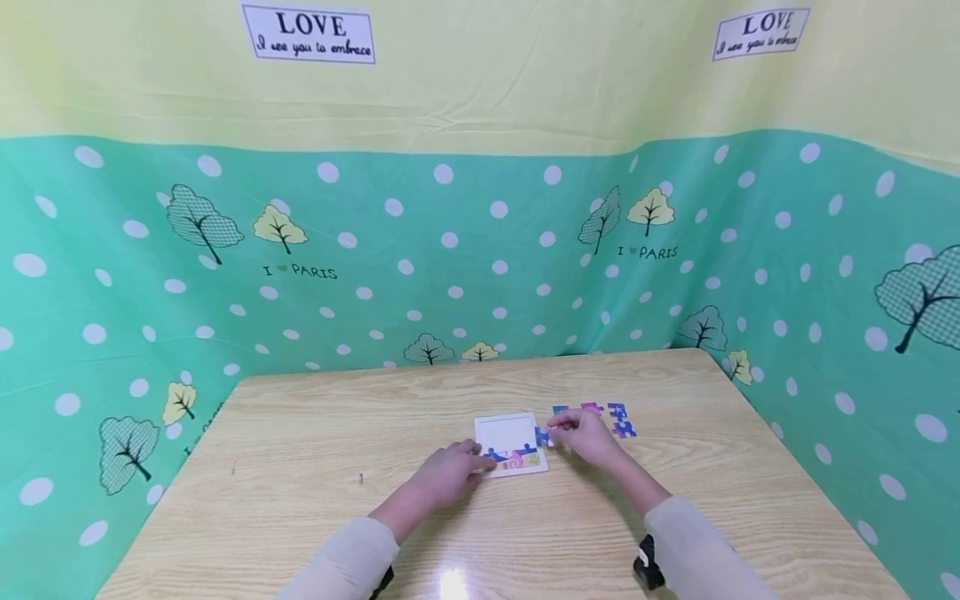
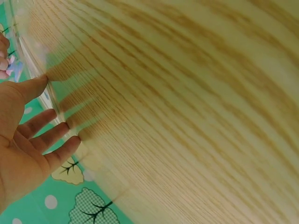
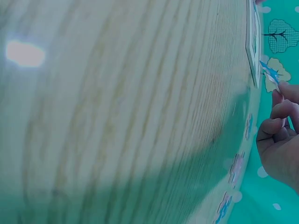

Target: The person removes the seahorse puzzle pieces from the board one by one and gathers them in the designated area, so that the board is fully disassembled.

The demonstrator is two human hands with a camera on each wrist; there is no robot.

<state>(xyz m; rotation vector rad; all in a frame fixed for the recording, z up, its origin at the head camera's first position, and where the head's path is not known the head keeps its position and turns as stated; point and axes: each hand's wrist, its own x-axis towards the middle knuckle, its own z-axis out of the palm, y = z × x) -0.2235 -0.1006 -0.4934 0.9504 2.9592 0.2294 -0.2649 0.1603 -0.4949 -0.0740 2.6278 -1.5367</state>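
Right hand (image 1: 587, 435) and left hand (image 1: 447, 473) flank a white puzzle tray (image 1: 504, 435). The right one pinches a blue puzzle piece (image 1: 543, 436) between thumb and fingers, while the left has its fingers extended, their tips at the tray's near left corner. What counts most is how the held piece lies to the tray: tilted in the fingers at its right rim, with the bare inside just to its left and the right hand much the nearer; whether it touches the rim, I cannot tell. Joined pieces (image 1: 517, 460) fill the tray's near end, below the bare part. Past the right hand, loose pieces (image 1: 624, 429) lie on the wood-grained bench (image 1: 337, 517). Behind everything hangs a green, dotted curtain (image 1: 450, 204).
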